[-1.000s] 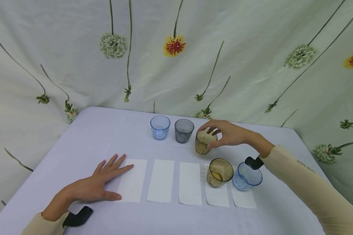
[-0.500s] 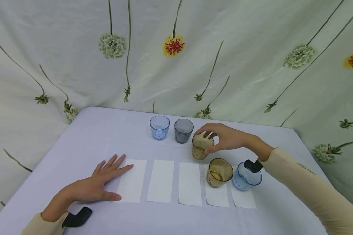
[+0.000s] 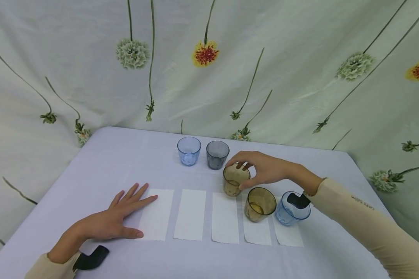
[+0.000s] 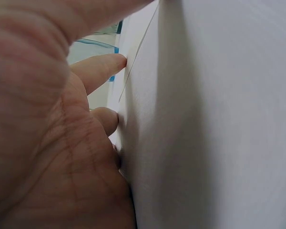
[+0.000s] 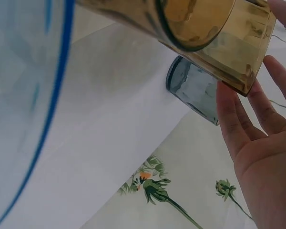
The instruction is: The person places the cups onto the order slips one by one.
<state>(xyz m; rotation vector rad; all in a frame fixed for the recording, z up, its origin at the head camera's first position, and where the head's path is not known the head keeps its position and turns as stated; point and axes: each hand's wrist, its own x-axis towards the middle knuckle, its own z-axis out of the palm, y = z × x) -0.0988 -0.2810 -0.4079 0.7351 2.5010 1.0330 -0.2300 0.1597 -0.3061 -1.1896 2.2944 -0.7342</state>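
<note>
Only my right wrist view shows the palm of the right hand point(image 5: 264, 164), fingers point(image 5: 230, 114) clamped on an amber glass point(image 3: 231, 186); the left hand point(image 3: 113, 220) (toward the desk's point(image 3: 195, 259) left edge) spreads its fingers apart.

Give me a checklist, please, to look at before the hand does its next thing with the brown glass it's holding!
1. Grip: right hand holds the held brown glass near its rim. Ok.
2. Space: most of the third paper strip from the left is bare. Ok.
3. Not bumping the other brown glass: very close, touching or not? Cannot tell.
4. Held glass lifted off the table? Cannot tell.
5. Left hand out of the way: spread by the leftmost strip, away from the glasses. Ok.
</note>
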